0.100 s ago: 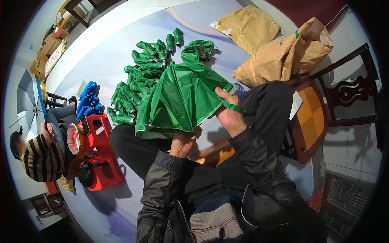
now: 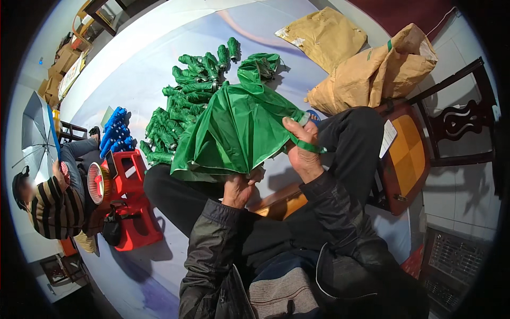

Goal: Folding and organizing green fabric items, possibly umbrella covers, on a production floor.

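Observation:
A half-spread green umbrella [image 2: 234,127] lies across my lap, its canopy loose and creased. My right hand [image 2: 300,146] is closed on the canopy's right edge, thumb on top, with a green strap [image 2: 308,145] crossing by the wrist. At the near hem my left hand [image 2: 241,186] reaches under the cloth; its fingertips curl at the edge and the rest is hidden. Whatever shaft or handle the umbrella has is covered by the canopy. Just beyond it lie several folded green umbrellas [image 2: 164,127] in a heap, and a loose green piece of cloth [image 2: 263,65].
Brown paper sacks [image 2: 366,80] lie at the far right, beside a dark wooden chair [image 2: 406,154]. To the left stand red stools [image 2: 138,223] and a blue dotted folded umbrella bundle [image 2: 117,133]. Another person [image 2: 56,207] sits at the far left near an open silver umbrella [image 2: 40,130].
My right hand has moved slightly to the right with the canopy edge. The left part of the hem has spread a little farther left.

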`<action>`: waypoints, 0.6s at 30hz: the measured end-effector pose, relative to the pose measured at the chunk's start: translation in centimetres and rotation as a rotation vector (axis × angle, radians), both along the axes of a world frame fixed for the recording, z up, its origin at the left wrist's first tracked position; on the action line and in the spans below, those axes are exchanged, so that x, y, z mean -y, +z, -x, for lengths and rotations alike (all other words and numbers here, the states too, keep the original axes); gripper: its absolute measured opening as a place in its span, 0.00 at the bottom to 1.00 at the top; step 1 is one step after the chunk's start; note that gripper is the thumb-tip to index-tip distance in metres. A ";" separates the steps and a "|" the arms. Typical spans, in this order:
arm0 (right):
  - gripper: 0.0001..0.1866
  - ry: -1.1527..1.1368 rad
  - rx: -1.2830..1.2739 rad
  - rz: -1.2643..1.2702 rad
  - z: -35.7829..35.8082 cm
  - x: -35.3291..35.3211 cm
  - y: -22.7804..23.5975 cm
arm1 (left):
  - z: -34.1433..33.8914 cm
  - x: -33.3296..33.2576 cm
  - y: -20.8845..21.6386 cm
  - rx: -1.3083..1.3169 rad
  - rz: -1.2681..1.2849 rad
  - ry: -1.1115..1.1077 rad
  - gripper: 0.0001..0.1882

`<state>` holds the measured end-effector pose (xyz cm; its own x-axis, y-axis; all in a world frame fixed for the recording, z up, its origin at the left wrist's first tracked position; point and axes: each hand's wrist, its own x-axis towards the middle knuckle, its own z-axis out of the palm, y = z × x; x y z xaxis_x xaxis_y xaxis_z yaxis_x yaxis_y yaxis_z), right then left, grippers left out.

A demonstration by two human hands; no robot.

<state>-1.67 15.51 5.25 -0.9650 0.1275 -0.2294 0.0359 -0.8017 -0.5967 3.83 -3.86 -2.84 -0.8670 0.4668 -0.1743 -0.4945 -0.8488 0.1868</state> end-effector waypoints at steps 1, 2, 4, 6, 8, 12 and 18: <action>0.09 -0.027 -0.009 -0.073 -0.1 -0.1 0.5 | 0.1 0.0 0.2 0.023 0.038 0.007 0.10; 0.09 -0.055 -0.019 -0.145 -0.1 -0.2 1.0 | 0.2 0.0 0.7 0.045 0.076 0.013 0.10; 0.06 -0.022 -0.008 -0.078 -0.1 -0.4 0.9 | 0.4 -0.2 1.8 0.069 0.115 0.020 0.09; 0.04 -0.080 0.001 -0.032 0.1 -0.9 -0.8 | 0.6 -0.9 3.4 0.082 0.026 -0.001 0.09; 0.04 -0.102 0.009 -0.001 0.3 -0.7 -1.8 | 0.4 -0.6 3.4 0.092 -0.010 -0.005 0.09; 0.04 -0.093 0.001 -0.130 0.7 -1.3 -2.7 | 0.1 -0.6 3.4 -0.125 0.201 -0.148 0.10; 0.06 -0.127 -0.033 -0.172 0.3 -0.8 -1.7 | -1.3 -0.5 4.3 -0.110 0.494 -0.304 0.11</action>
